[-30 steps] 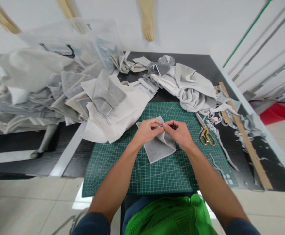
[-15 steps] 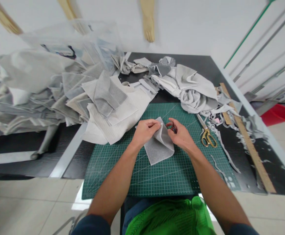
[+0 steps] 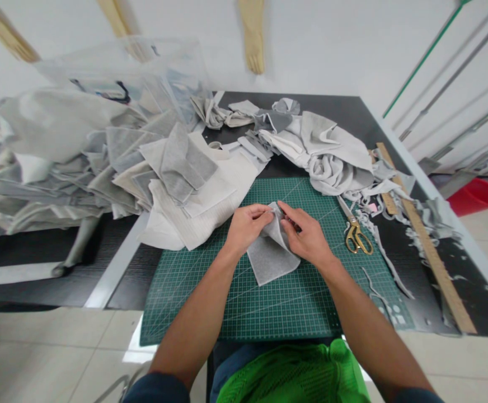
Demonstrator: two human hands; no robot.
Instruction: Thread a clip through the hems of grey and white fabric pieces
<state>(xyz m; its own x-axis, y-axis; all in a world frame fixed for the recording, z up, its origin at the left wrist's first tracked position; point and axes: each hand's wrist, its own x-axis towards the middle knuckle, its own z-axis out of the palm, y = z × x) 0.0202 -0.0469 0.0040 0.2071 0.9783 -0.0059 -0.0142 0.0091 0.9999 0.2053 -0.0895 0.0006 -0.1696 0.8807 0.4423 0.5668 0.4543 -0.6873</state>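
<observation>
A grey piece of fabric (image 3: 271, 260), partly folded up, lies on the green cutting mat (image 3: 193, 296). My left hand (image 3: 250, 226) pinches its upper edge between thumb and fingers, lifting a fold. My right hand (image 3: 305, 232) is closed, its thumb and index finger against the right side of that fold. Something small and dark (image 3: 296, 228) shows within the right hand's fingers, mostly hidden; its kind is unclear. To the right, gold-handled scissors (image 3: 357, 238) rest on the mat, out of both hands.
Heaped grey and beige fabric pieces (image 3: 71, 179) fill the table's left side, before a clear plastic box (image 3: 177, 73). More crumpled fabric (image 3: 340, 154) lies behind the mat. Wooden rulers (image 3: 432, 252) and scraps run along the right edge. A red bucket (image 3: 477, 196) stands beyond.
My right hand has moved left to the fold, and its fingers have closed in against the fabric. My left hand keeps its pinch in nearly the same place.
</observation>
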